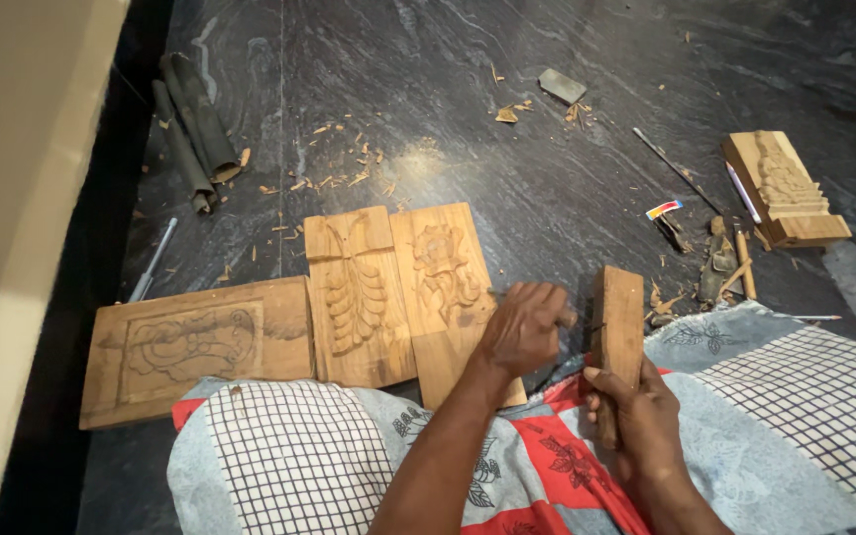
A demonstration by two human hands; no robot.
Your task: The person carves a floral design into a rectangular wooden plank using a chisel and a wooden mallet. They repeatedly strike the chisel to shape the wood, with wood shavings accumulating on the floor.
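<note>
My left hand (pixel 524 328) is closed around a small chisel (pixel 570 319), its fist resting on the right-hand carved wooden panel (pixel 445 287), which has a floral relief. My right hand (pixel 638 421) grips the lower end of a thick wooden block (pixel 618 322) held upright like a mallet, just right of the left hand. A second panel with a leaf pattern (pixel 357 297) lies against the first one's left side. Most of the chisel is hidden inside my fist.
A wider carved board (pixel 190 347) lies at the left on the dark stone floor (pixel 507 178). A carved block (pixel 787 188), thin tools (pixel 676 168) and wood chips (pixel 691 287) sit at the right. Rolled dark sheets (pixel 195 129) lie at the far left. Checked and red patterned cloth (pixel 299 456) covers my legs.
</note>
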